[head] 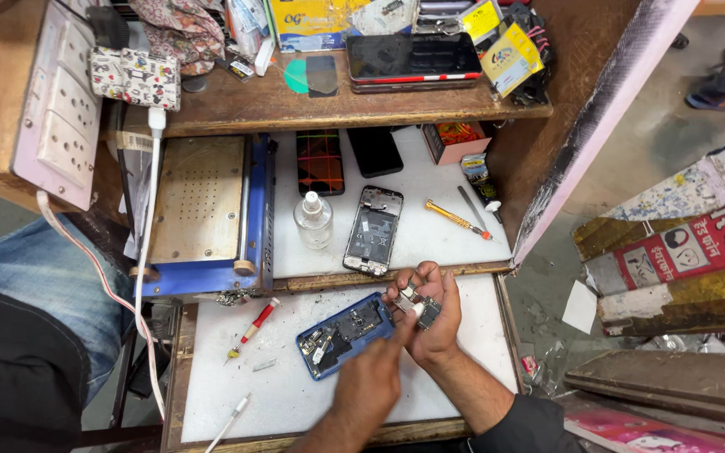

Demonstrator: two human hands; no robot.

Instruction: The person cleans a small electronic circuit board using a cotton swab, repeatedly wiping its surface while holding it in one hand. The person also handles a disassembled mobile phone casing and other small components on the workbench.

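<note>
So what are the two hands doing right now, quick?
Left hand: blurred, reaching toward the small parts, grip cannot be told.
Right hand: closed on small phone parts, just beside the opened blue phone.

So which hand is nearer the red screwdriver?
Left. The left hand sits just right of the red screwdriver; the right hand is farther right, past the blue phone.

Your left hand [369, 382] is motion-blurred, so you can't tell its grip. Your right hand [425, 315] hides most of a small part [428, 313], too small to identify. The bottom edge cuts off the white tool [230, 422].
</note>
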